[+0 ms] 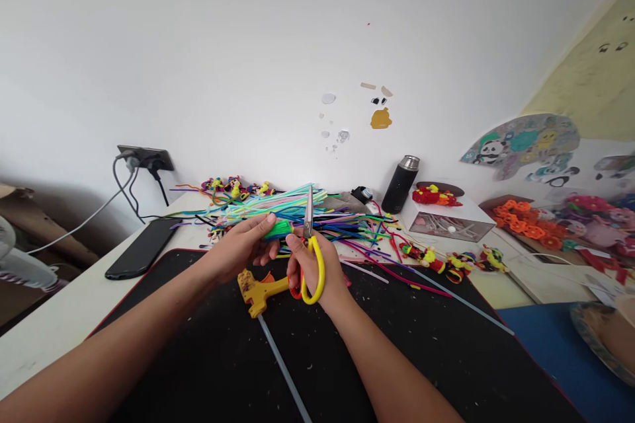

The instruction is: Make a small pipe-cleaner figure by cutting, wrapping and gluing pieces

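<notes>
My left hand (245, 246) is closed on a short green fuzzy pipe-cleaner piece (278, 230), held above the black mat (198, 344). My right hand (317, 271) grips scissors with yellow and red handles (311, 258), blades pointing up beside the green piece. Under both hands lies a yellow glue gun (258, 291) with a clear glue stick (282, 363) trailing toward me. Behind the hands spreads a heap of several coloured pipe cleaners (307, 211).
A black phone (141, 248) lies at the left near a wall socket (146, 157) with cables. A black flask (401, 184), a clear tray (449, 225), small pipe-cleaner figures (449, 261) and orange and pink craft flowers (540, 225) stand at the right.
</notes>
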Demonstrator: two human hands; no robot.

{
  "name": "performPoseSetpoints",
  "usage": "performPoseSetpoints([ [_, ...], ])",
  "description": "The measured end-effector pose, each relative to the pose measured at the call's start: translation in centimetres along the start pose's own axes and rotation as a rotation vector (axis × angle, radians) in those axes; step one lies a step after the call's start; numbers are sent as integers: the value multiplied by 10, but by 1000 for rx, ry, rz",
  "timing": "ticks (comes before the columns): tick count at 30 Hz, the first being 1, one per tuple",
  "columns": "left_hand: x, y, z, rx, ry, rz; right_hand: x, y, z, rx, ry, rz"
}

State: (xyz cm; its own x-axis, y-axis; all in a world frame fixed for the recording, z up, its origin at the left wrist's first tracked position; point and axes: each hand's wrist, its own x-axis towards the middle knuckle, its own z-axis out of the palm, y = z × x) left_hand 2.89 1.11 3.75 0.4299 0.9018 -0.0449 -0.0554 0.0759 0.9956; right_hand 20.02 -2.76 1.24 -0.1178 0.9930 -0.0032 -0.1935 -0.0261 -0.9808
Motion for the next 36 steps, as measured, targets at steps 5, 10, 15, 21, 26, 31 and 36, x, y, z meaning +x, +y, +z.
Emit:
performPoseSetpoints([
  [5, -2, -8, 6, 34, -38, -122, 1, 8, 0, 34, -21, -28],
  [10, -3, -7, 7, 67, -73, -104, 1, 5, -3, -9, 8, -64],
  [15, -4, 0, 4, 269, -37, 139, 0, 1, -5, -47, 76, -100],
  [21, -8, -3, 7, 628, 74, 341, 2, 2, -5, -31, 93, -65],
  [26, -9, -4, 9, 846, 109, 389, 1, 3, -4, -39, 74, -70],
  [31, -6, -5, 3, 816, 132, 395, 1, 4, -3, -20, 49, -85],
  [36, -2, 1, -4, 513, 178, 268, 0, 2, -3, 22, 62, -38],
])
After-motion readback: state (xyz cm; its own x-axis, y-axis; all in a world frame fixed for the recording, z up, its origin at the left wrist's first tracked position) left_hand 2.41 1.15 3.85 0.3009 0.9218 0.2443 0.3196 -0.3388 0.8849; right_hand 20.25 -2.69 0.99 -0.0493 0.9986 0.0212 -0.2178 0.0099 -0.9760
